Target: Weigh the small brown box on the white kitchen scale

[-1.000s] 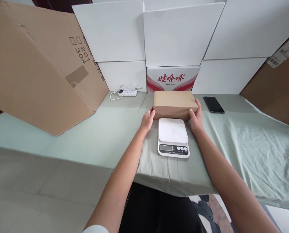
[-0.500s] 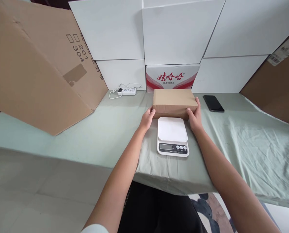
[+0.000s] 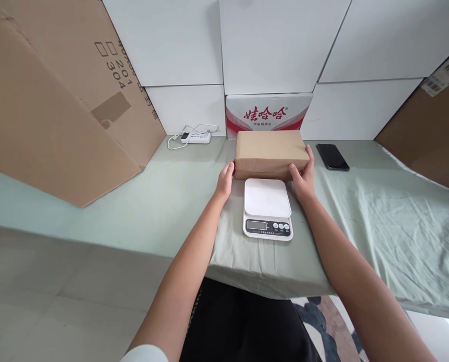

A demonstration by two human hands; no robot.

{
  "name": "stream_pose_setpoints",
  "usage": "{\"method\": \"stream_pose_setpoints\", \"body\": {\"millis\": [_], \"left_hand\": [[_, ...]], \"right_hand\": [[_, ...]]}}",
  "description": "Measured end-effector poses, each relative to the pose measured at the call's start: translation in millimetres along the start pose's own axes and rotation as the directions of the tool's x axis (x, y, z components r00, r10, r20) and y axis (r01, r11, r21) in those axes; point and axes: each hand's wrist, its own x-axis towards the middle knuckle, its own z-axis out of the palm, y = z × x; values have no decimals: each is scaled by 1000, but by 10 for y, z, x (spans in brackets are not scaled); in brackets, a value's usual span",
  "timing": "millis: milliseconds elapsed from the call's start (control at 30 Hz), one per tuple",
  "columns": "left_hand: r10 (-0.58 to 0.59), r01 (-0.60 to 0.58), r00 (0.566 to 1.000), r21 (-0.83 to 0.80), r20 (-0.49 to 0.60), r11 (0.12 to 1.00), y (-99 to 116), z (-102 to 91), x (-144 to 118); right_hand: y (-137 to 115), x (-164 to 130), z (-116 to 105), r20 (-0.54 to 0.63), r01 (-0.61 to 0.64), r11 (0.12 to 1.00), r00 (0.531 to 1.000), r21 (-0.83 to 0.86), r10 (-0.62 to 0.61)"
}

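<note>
A small brown cardboard box (image 3: 269,145) is held between my two hands, behind the kitchen scale. My left hand (image 3: 225,180) presses against its left end, fingers partly hidden behind it. Around the right end curls my right hand (image 3: 303,173), thumb on the front face and fingers along the side. Just in front of the box lies a white digital kitchen scale (image 3: 267,208), its platform bare and its display blank. Whether the box touches the cloth or is slightly lifted, I cannot tell.
A white and red carton (image 3: 268,114) stands behind the box against white panels (image 3: 277,48). A power strip with a white cable (image 3: 195,137) lies back left, a black phone (image 3: 332,157) to the right. Large cardboard sheets (image 3: 70,105) flank the green cloth-covered table (image 3: 164,206).
The view has tilted slightly, so everything sits a little higher. My left thumb has moved off the box's front face toward its left end. The right hand keeps its grip.
</note>
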Motion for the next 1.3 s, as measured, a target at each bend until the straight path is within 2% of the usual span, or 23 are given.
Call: {"method": "stream_pose_setpoints", "body": {"millis": [133, 233, 333, 433, 533, 633, 900, 1000, 1067, 1133, 1200, 1300], "left_hand": [[179, -177, 984, 67, -18, 982, 148, -15, -117], [297, -295, 955, 74, -17, 953, 302, -40, -367], [291, -291, 957, 61, 4, 955, 375, -68, -742], [249, -251, 967, 36, 53, 967, 339, -96, -1093], [222, -222, 972, 4, 76, 975, 278, -116, -1284], [214, -214, 974, -4, 78, 977, 269, -117, -1316], [191, -192, 980, 9, 60, 981, 268, -112, -1273], [213, -213, 975, 5, -56, 977, 227, -145, -1252], [225, -230, 960, -11, -169, 973, 210, -175, -1229], [222, -230, 947, -9, -231, 973, 203, -202, -1208], [218, -221, 947, 15, -237, 975, 199, -217, -1195], [209, -206, 960, 34, -185, 978, 183, -214, -1194]], "right_hand": [[-217, -31, -22, -20, 105, 994, 994, -13, -106], [-391, -189, -123, -14, 116, 993, 993, -9, -117], [-481, -500, -294, -29, 100, 995, 995, -2, -100], [-492, -858, -458, -58, 84, 996, 995, -11, -85], [-478, -1093, -535, -68, 78, 997, 995, -17, -79], [-474, -1150, -529, -59, 87, 996, 994, -30, -88], [-542, -1085, -489, -22, 74, 997, 997, -22, -75], [-545, -1064, -519, -45, 89, 995, 995, -36, -90], [-525, -1045, -541, -85, 103, 995, 991, -7, -103], [-501, -1029, -556, -117, 111, 993, 987, 24, -108], [-492, -1022, -559, -127, 113, 993, 986, 20, -110], [-518, -1026, -550, -110, 102, 995, 988, -22, -104]]}}
